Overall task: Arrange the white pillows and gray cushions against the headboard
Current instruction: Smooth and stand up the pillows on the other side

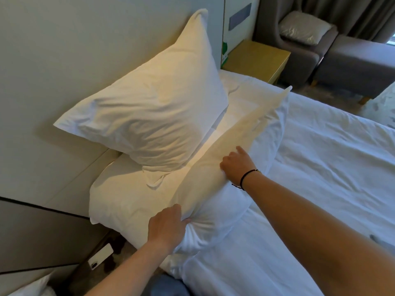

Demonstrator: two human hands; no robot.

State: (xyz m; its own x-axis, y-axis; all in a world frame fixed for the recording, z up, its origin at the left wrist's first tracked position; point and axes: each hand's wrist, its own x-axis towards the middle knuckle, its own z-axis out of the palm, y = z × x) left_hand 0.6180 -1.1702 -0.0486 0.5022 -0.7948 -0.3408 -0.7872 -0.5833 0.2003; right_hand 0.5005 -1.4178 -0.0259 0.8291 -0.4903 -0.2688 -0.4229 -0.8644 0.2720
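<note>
The left hand (165, 226) pinches the near corner of a white pillow (213, 167) standing on edge on the bed (320, 167), a little out from the headboard (53, 60); the right hand (236, 165) curls into its top edge. A second pillow (149, 107) already leans on the headboard. No gray cushions appear, so placing them seems still left.

Warm yellowish light falls on the plump white fabric pillow (149, 107), while cooler daylight washes the white bedsheet (320, 157). Wide-angle distortion bends the edges; focus is slightly soft.
</note>
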